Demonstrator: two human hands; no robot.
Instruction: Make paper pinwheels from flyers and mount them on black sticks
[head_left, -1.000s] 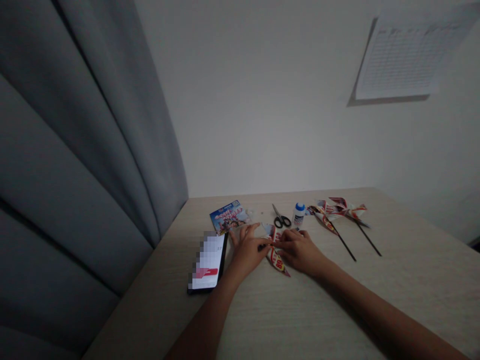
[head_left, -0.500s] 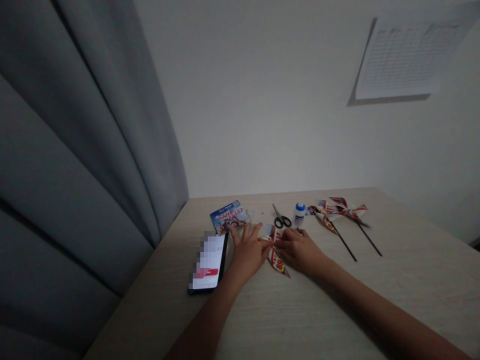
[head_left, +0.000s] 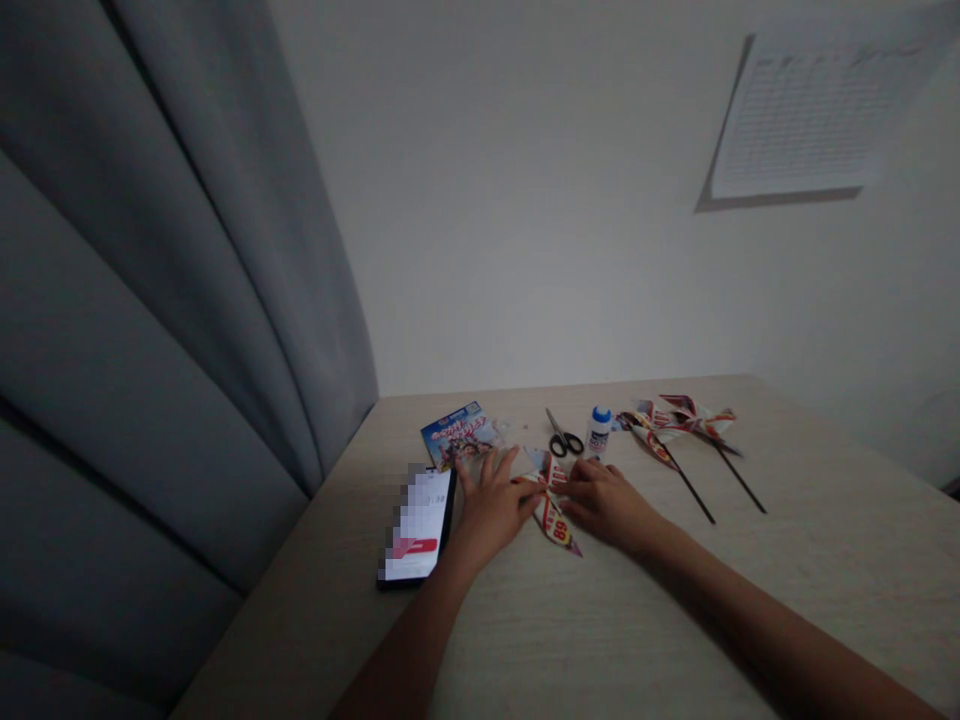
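Spreading our left hand (head_left: 491,512) open against the folded paper pinwheel (head_left: 553,522), we touch it with our curled right hand (head_left: 607,507); whether that hand grips, we cannot tell.

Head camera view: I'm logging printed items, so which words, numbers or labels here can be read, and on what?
"69" on the red-and-white folded paper pinwheel; first digit uncertain.
Blue-capped white plastic bottle: label too small to read.
Colourful glossy leaflet: title too blurred.
White paper sheet on the wall: rows too small.
Black smartphone: screen pixelated, unreadable.
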